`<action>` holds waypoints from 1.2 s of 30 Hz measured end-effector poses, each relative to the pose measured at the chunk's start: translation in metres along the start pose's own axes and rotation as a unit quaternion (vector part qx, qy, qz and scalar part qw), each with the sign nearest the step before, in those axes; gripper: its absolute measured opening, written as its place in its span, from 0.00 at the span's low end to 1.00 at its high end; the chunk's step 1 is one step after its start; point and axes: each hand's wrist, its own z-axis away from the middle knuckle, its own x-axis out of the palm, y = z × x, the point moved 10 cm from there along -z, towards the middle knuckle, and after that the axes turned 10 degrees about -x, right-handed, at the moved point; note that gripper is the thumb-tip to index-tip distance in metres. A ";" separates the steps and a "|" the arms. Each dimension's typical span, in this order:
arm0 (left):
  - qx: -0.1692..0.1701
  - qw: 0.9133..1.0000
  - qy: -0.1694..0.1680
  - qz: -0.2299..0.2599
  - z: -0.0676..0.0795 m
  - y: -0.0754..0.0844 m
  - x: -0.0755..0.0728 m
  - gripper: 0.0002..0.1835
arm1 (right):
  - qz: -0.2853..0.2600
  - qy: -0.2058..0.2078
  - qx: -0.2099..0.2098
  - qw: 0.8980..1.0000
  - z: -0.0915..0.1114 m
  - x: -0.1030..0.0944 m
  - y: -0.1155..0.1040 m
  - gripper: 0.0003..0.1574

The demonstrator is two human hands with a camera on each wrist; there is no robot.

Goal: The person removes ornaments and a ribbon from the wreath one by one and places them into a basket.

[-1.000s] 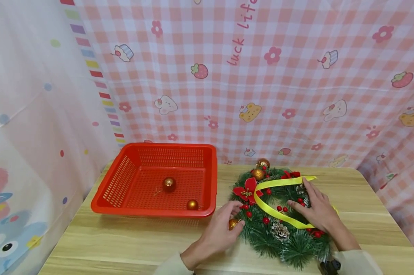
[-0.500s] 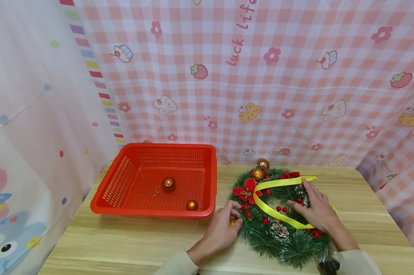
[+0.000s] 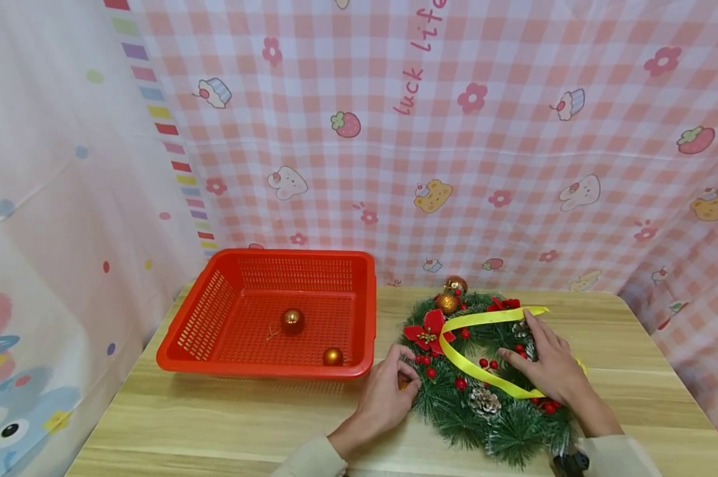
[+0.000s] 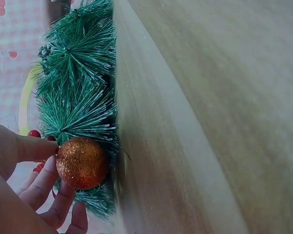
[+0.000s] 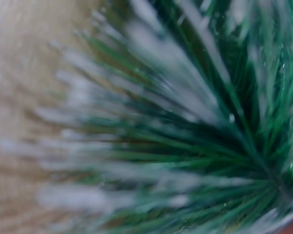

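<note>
At the left edge of a green Christmas wreath (image 3: 454,414), my left hand (image 3: 385,391) pinches a glittery orange-gold Christmas ball (image 4: 82,163) between thumb and fingers. The fingers mostly cover the ball in the head view; in the left wrist view it lies against the pine needles. My right hand (image 3: 552,368) rests on the right side of the wreath, fingers spread over a yellow ribbon (image 3: 484,372). Red berries, a red poinsettia (image 3: 430,329) and a pinecone (image 3: 485,401) decorate the wreath. Blurred needles (image 5: 195,146) fill the right wrist view.
A red plastic basket (image 3: 263,369) stands left of the wreath, holding a shiny ball (image 3: 292,320) and a matte gold ball (image 3: 332,356). Two more gold balls (image 3: 447,303) sit at the wreath's top left. Behind the wooden table (image 3: 216,424) hangs a checked curtain (image 3: 335,152).
My left fingers have closed in further around the ball and nudged it slightly towards the wreath, so less of it shows. My right hand has stayed in place.
</note>
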 end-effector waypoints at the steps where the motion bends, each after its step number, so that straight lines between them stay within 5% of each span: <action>1: -0.001 1.000 0.000 0.002 0.000 0.000 0.000 0.20 | 0.000 0.000 0.000 1.000 0.000 0.000 0.000 0.61; 27: 0.031 0.996 -0.030 0.075 0.001 0.009 0.004 0.15 | 0.000 0.002 0.004 1.000 0.001 0.001 0.002 0.61; 36: 0.002 0.993 -0.041 0.108 0.000 0.005 0.006 0.13 | -0.004 0.001 0.007 1.000 0.001 0.001 0.002 0.61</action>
